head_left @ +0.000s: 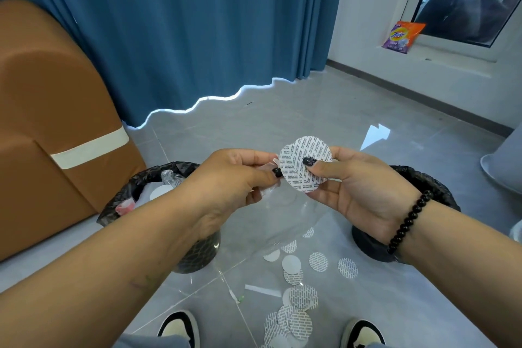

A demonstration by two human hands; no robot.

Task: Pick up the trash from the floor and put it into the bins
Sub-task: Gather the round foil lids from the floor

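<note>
My right hand [358, 186] pinches a small stack of round white printed seal discs [306, 161] between thumb and fingers, at chest height above the floor. Touching the stack's left edge, my left hand [231, 178] holds a crumpled piece of clear plastic wrap [268, 189]. Several more discs [296, 299] lie scattered on the grey tiles below, with a clear plastic sheet [282, 223] over some. A black-lined bin [147, 186] stands at the left under my left forearm, with trash inside. A second black-lined bin [423, 181] stands at the right, mostly hidden by my right wrist.
A brown sofa arm [56, 121] stands left of the left bin. Blue curtains [183, 31] hang behind. A detergent bag [402, 37] sits on the window ledge. A grey object [505, 167] is at the right edge. My shoes [180, 328] are at the bottom.
</note>
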